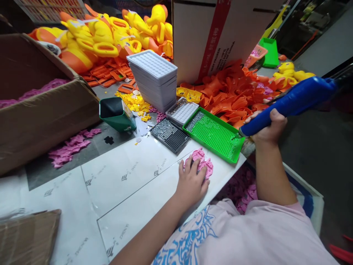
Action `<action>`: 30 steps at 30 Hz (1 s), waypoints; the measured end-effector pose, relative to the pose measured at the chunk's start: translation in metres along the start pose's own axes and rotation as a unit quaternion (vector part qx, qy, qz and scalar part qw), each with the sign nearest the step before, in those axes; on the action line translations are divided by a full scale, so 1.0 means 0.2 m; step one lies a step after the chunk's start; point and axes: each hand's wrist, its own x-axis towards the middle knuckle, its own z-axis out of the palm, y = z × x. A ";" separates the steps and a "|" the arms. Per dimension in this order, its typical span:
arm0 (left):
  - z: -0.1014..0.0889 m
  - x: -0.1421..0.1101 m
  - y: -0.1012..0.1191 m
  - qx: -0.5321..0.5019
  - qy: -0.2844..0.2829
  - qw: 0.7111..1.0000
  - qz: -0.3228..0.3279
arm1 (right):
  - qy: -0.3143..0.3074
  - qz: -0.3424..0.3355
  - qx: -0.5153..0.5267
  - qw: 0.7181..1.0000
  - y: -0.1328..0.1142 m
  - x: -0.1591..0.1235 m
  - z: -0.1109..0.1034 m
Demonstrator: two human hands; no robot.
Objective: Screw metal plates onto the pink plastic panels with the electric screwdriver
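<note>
Here, my left fingers (194,167) spread over the pink part (209,168) on the desk (138,191); it looks light, stiff, best pinned by its edges. My right fingers (278,119) grip the driver (298,96), probably hefty, around its barrel.

From my head view: left hand (193,180) on pink parts (209,168); blue screwdriver (275,110) in right hand (271,129), green tray (213,135) between hands.

Yellow-and-orange plastic toys (103,35) are heaped between ten and eleven o'clock. A stack of white trays (154,81) stands at eleven, a carton (190,40) with red tape (216,31) at one, loose orange pieces (228,94) at two, brown cardboard (27,237) at eight.
</note>
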 end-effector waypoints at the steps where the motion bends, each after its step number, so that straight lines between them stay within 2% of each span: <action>1: 0.00 0.00 0.00 0.000 0.000 1.000 0.001 | -0.006 0.006 0.007 1.000 -0.02 -0.02 0.01; 7: 0.00 0.00 -0.01 0.002 0.009 1.000 0.008 | -0.078 0.047 0.080 0.993 -0.13 -0.22 0.13; 12: 0.01 0.00 0.00 0.004 0.009 1.000 0.010 | -0.152 0.107 0.109 0.977 -0.12 -0.36 0.21; 19: 0.03 0.00 0.00 0.000 0.025 1.000 0.011 | -0.182 0.123 0.111 0.969 -0.03 -0.40 0.25; 30: 0.03 -0.01 0.00 -0.008 0.028 1.000 0.011 | -0.191 0.127 0.103 0.968 0.05 -0.42 0.24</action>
